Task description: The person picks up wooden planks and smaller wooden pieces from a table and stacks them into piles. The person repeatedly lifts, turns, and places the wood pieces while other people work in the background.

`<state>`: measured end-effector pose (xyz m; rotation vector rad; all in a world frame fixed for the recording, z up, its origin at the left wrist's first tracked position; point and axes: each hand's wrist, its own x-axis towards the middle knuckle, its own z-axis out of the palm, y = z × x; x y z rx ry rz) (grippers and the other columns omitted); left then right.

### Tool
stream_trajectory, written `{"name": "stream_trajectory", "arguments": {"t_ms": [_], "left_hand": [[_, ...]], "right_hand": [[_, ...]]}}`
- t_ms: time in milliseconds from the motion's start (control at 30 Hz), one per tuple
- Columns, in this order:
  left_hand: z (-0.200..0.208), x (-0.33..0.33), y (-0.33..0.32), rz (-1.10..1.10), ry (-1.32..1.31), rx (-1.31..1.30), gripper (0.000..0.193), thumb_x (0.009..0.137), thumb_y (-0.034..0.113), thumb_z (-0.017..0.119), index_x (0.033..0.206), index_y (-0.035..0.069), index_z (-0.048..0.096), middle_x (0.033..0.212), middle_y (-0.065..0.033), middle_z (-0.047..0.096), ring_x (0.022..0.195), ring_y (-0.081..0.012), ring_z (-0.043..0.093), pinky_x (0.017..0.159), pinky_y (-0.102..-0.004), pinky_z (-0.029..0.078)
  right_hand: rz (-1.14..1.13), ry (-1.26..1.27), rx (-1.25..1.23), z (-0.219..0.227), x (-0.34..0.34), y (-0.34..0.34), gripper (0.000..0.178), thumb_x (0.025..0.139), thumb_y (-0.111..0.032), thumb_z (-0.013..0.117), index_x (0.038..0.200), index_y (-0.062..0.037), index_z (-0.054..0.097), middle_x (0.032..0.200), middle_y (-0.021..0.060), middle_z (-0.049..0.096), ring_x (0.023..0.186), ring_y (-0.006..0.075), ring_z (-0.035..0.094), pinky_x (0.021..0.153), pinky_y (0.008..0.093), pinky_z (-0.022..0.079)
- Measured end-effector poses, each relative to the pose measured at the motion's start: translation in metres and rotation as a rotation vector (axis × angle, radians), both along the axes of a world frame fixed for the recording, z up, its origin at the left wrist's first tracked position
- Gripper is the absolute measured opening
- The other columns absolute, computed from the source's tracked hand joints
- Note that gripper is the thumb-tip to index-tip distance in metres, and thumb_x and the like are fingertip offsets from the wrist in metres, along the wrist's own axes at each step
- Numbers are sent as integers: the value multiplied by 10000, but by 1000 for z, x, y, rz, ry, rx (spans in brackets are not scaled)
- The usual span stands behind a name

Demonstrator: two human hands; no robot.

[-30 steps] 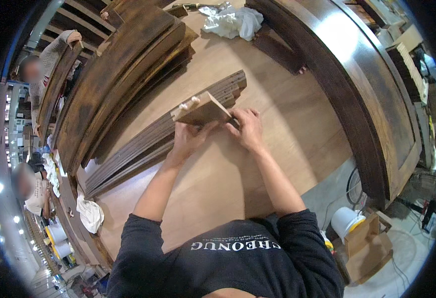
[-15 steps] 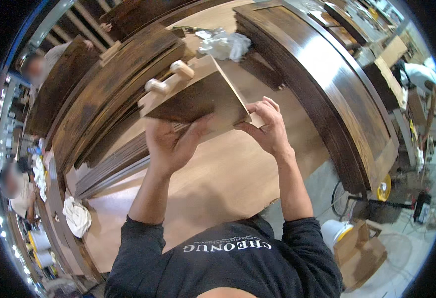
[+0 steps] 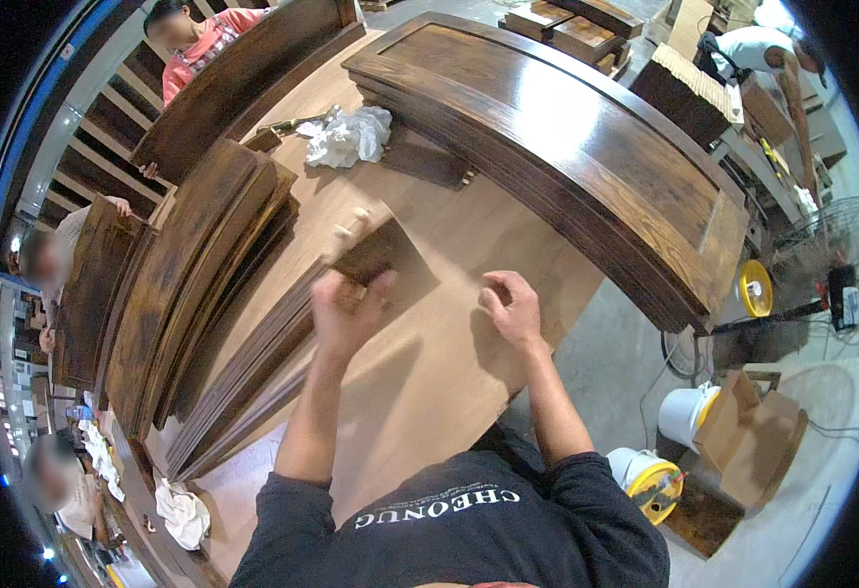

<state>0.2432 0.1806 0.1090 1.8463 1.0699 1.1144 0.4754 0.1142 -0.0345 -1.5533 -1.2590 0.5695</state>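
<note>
My left hand (image 3: 346, 314) is closed on the near edge of a short dark-stained wooden board (image 3: 381, 253), held over the worktable (image 3: 454, 377). Two pale rounded pegs (image 3: 360, 216) show at the board's far left end, a little blurred. To the right, my right hand (image 3: 513, 309) hovers apart from the board, its fingers loosely bent and nothing visible in them. Beside the left hand lies a stack of long dark wooden strips (image 3: 253, 387), running toward the near left.
Stacked dark panels (image 3: 557, 127) lie at the far right, more curved-looking panels (image 3: 190, 265) at left. Crumpled white plastic (image 3: 346, 137) and a dark block (image 3: 428, 165) are at the back. Buckets (image 3: 645, 480) and a cardboard box (image 3: 758, 431) stand right. Several other people are nearby.
The board has moved left and down, toward the strip stack, in my left hand. My right hand has let go of its corner. My view has shifted, showing another person at the far left.
</note>
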Motion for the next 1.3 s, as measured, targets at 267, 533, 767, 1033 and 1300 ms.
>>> {"name": "stream_trajectory", "arguments": {"t_ms": [267,533,767,1033,1300], "left_hand": [[-41,40,-17,109,149,263,147,694,126,717,798,31,675,686,-153,633,620,-265,628,578,-350,486],[-96,-57,-42,29,845,103,547,792,601,573,808,62,667,853,-137,656,852,-328,627,781,-440,488],[-108,-236,-134,471,1087,-155,514,721,331,701,1155,80,584,1158,-128,590,1123,-279,517,973,-453,372],[-119,-189,-132,637,1017,-104,486,714,338,722,1119,102,593,1185,-82,577,1123,-252,517,962,-451,364],[-118,-188,-120,646,939,129,323,644,271,756,871,112,592,919,-69,603,912,-261,552,776,-418,365]], "right_hand": [[-41,520,431,47,-22,13,349,871,-205,639,1143,-18,524,1173,76,542,1072,160,519,974,323,386],[140,279,332,49,-87,37,953,748,-230,759,1443,-50,132,1388,214,313,1225,325,391,1027,425,354],[56,-129,501,-1,-37,80,966,786,-235,746,1465,-59,81,1391,216,320,1178,316,443,954,446,453],[-34,180,493,21,43,132,546,759,-74,691,1205,-48,376,1062,93,504,934,217,529,860,331,476],[86,341,325,88,-1,118,831,679,-65,797,1341,-112,296,1022,-2,436,949,119,448,860,278,413]]}}
